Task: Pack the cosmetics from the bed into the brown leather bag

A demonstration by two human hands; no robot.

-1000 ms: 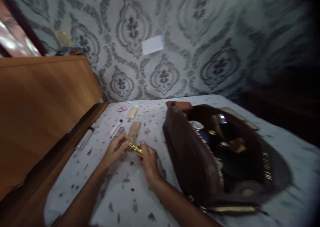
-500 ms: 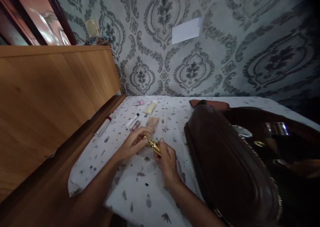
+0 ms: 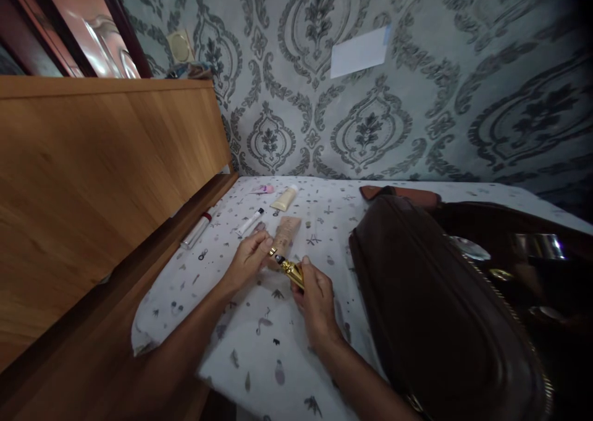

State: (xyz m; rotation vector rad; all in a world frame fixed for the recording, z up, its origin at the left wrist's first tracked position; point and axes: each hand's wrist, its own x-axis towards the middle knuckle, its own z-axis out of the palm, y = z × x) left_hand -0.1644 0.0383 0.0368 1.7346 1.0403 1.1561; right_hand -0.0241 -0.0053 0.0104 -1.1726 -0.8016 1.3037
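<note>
Hands are meeting over the patterned bed sheet point(image 3: 259, 347), near the bed's left edge: the right hand point(image 3: 317, 294) is closing its fingers around the gold lipstick tube point(image 3: 293, 271), keeping it tilted just above the sheet, while the left hand point(image 3: 250, 262) is pinching the tube's upper end, where a darker tip is showing, probably so the two parts can be worked against each other. Both hands are therefore clamping on the same small tube, one at each end. Other cosmetics are lying in a loose row toward the bed's far left corner, apparently laid out to stay in view: a beige tube point(image 3: 283, 237) just beyond the hands, a thin white pen-like stick point(image 3: 249, 223), a cream tube point(image 3: 284, 199), a small pink item point(image 3: 262, 189), and a white and red stick point(image 3: 198, 229) lying against the wooden headboard point(image 3: 106, 174). An open brown handbag point(image 3: 417, 297) is sitting on the bed's right side, its mouth gaping with shiny items inside.
</note>
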